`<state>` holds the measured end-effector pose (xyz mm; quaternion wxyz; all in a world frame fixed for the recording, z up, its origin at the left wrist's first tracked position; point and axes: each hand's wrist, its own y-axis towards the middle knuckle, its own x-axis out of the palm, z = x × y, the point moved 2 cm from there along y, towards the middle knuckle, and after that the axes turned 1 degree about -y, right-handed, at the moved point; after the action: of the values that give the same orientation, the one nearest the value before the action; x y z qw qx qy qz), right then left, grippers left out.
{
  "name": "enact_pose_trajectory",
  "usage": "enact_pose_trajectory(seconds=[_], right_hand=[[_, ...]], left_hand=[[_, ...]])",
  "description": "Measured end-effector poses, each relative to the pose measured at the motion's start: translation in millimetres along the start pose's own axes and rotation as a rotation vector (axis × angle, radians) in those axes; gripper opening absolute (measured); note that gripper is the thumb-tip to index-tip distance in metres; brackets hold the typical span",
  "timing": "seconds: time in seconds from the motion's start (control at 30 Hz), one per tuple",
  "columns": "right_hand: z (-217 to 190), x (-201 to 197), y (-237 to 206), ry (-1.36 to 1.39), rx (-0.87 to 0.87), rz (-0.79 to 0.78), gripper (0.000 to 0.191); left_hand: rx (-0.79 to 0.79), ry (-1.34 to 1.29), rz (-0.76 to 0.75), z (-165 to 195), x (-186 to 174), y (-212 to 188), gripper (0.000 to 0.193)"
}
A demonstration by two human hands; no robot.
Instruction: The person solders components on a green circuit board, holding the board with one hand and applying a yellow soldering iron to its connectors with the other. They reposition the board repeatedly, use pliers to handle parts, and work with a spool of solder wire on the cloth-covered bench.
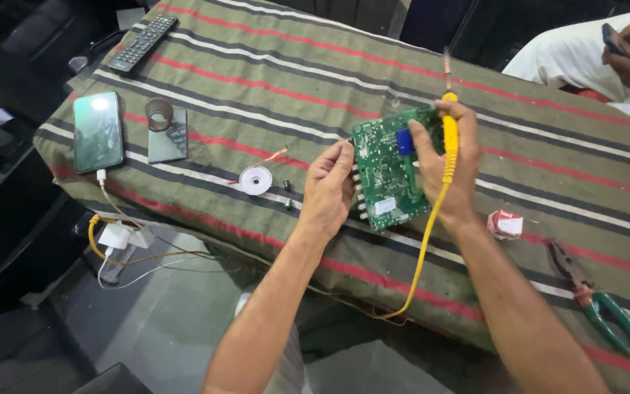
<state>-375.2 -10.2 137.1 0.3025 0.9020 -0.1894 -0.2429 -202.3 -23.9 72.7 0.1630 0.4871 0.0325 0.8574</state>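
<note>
Here, both hands (left hand (329, 191), right hand (448, 164)) hold a green circuit board (386, 171).

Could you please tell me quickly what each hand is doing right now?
Left hand: closed on the green circuit board edge.
Right hand: closed on the yellow soldering iron.

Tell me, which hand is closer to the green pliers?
Right. The right hand, gripping a yellow soldering iron, is closer to the pliers; the left hand holds the circuit board's far edge.
</note>
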Motion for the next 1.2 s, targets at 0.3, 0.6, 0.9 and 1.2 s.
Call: enact_pose_trajectory(seconds=[0.3, 0.6, 0.9, 1.2], right_hand=[[-10.0, -10.9, 3.9, -0.043, -0.017, -0.013, 0.034], [-5.5, -9.4, 3.4, -0.073, -0.039, -0.042, 0.033], [-1.2, -6.8, 0.7, -0.077, -0.033, -0.055, 0.033], [-3.0, -6.1, -1.9, -0.068, -0.039, -0.052, 0.031]], left_hand=[[0.087, 0.127, -0.012, -0.9, 0.9, 1.4, 0.026], [0.194, 0.41, 0.046, 1.1, 6.0, 1.4, 0.032], [0.176, 0.385, 0.083, -1.4, 0.6, 0.6, 0.035], [0.161, 0.347, 0.084, -1.3, 2.4, -1.3, 0.039]])
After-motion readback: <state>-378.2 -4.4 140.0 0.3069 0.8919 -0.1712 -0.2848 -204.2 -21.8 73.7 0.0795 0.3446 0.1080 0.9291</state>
